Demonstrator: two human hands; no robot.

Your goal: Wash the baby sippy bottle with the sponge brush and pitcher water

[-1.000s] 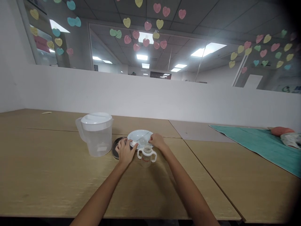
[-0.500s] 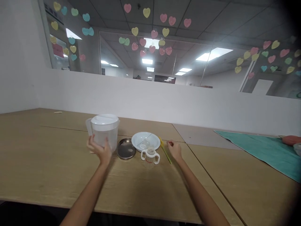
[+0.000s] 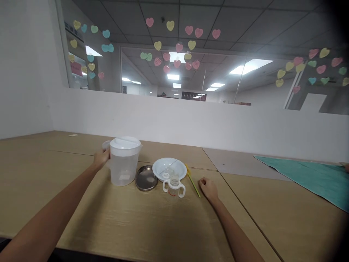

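Note:
At the left, my left hand (image 3: 101, 158) is closed around the handle of a clear plastic pitcher (image 3: 124, 171) with a white lid. The pitcher stands upright on the table. My right hand (image 3: 209, 188) rests on the table with its fingers curled in, and nothing shows in them. Just left of it lies a thin stick (image 3: 194, 186), green with a yellow end. A small clear bottle (image 3: 173, 190) with two white handles stands open-topped before a white bowl (image 3: 156, 170), which holds small clear parts. Between pitcher and bowl is a round metal tray (image 3: 147, 179).
A teal cloth (image 3: 308, 174) covers part of the table (image 3: 152, 225) on the right. A white wall (image 3: 163, 116) with a window above it stands behind. Far left on the table is a small pale scrap (image 3: 73, 135).
My left hand has moved from the pitcher's front to its handle. My right hand has lowered slightly onto the table, and the view has tilted a little upward.

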